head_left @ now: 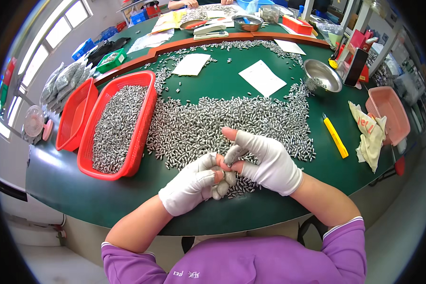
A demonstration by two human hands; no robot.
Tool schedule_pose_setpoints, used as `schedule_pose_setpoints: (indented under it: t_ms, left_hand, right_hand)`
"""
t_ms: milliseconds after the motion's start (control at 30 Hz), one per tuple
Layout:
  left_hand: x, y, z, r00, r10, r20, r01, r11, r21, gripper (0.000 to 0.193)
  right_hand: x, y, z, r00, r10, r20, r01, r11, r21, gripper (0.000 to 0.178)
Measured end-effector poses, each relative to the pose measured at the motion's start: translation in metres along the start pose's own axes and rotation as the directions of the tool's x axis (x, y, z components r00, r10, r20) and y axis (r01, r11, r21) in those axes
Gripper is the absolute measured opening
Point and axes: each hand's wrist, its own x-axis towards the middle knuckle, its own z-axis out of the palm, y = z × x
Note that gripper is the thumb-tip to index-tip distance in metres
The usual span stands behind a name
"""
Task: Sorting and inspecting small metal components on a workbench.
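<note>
Both hands wear white gloves with some bare fingertips, and they meet above the near edge of a wide spread of small silvery metal pieces [222,116]. My left hand [194,182] is closed, its fingers curled and its thumb bent inward. My right hand [267,163] pinches with thumb and forefinger against the left fingertips, while another finger points up. A tiny dark glint shows where the fingertips touch, but what they hold is too small to make out. More of the metal pieces lie under and just beyond the hands on the green table [175,215].
Left of the spread stands a red basket [149,102] full of the pieces, beside a second red basket [75,116]. To the right are a metal bowl [333,78], a yellow cutter [336,137], a cloth [370,142] and a pink basket [397,113]. Paper sheets [262,78] lie beyond.
</note>
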Motion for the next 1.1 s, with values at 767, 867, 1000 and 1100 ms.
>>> schedule_pose_setpoints:
  t_ms: [767,867,1000,1100]
  left_hand:
    - [0.003,-0.004,-0.003,0.994,0.059,-0.088,-0.065,0.996,-0.063,0.021]
    - [0.003,-0.005,-0.006,0.996,0.059,-0.068,-0.066,0.993,-0.098,0.021]
    - [0.003,-0.005,-0.007,0.996,0.077,-0.033,-0.08,0.992,-0.1,0.023]
    - [0.003,-0.004,-0.005,0.996,0.078,-0.033,-0.081,0.992,-0.093,0.024]
  right_hand:
    - [0.006,0.016,-0.01,0.999,0.046,-0.012,-0.037,0.607,-0.794,0.017]
    - [0.007,0.015,-0.009,0.998,0.065,-0.015,-0.05,0.58,-0.813,0.016]
    - [0.007,0.014,-0.007,0.999,0.001,-0.049,-0.042,0.553,-0.832,0.015]
    - [0.006,0.012,-0.009,0.999,0.028,-0.036,-0.046,0.529,-0.847,0.015]
